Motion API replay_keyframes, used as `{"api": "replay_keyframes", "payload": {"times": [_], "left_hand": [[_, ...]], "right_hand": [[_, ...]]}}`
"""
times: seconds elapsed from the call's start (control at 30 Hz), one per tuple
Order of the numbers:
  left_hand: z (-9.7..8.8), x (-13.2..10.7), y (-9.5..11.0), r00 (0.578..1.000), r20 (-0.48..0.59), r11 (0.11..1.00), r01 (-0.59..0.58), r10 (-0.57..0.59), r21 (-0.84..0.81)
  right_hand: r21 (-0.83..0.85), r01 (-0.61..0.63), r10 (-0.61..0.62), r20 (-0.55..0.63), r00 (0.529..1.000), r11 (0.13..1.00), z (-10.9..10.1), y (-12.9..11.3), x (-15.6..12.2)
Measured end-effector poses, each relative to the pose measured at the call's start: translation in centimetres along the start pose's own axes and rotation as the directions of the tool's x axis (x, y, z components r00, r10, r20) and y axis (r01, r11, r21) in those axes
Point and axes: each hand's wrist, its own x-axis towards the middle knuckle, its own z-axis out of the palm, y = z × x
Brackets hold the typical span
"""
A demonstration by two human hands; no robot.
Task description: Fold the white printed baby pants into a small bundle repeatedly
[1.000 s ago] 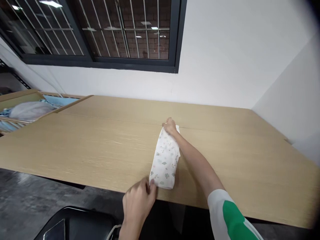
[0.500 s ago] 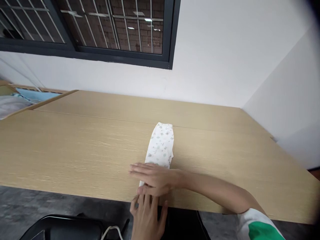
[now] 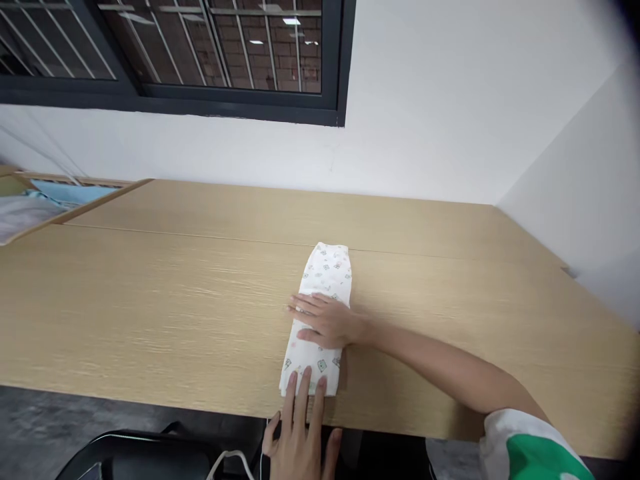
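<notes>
A white folded cloth (image 3: 326,270) with small printed figures lies as a long narrow strip on the wooden table (image 3: 150,300), running from the near edge toward the wall. My right hand (image 3: 325,321) lies flat across the middle of the strip, fingers stretched out to the left. My left hand (image 3: 303,433) comes up from below the table edge, its fingertips flat on the near end of the cloth. Neither hand grips anything.
A wooden box (image 3: 45,200) with pale blue and white fabric sits at the far left. A barred window (image 3: 200,47) is above on the white wall. A black chair (image 3: 135,457) and a white cable (image 3: 227,461) are below the table's near edge.
My right hand moved from the cloth's far end to its near part, then slid up to the middle. My left hand let go of the near corner and now lies flat.
</notes>
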Motion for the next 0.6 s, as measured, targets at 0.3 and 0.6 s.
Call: {"api": "replay_keyframes", "payload": {"times": [0.3,0.6], "left_hand": [[-0.7,0.1,-0.2,0.997,0.077,0.999,-0.021,0.017,0.045],[-1.4,0.3,0.2,0.997,0.073,0.996,-0.036,0.030,0.083]], "right_hand": [[-0.057,-0.233,0.233,0.001,0.972,0.971,-0.2,8.6,2.9],[-0.019,-0.365,0.365,0.001,0.931,0.931,-1.5,14.6,4.6]]}}
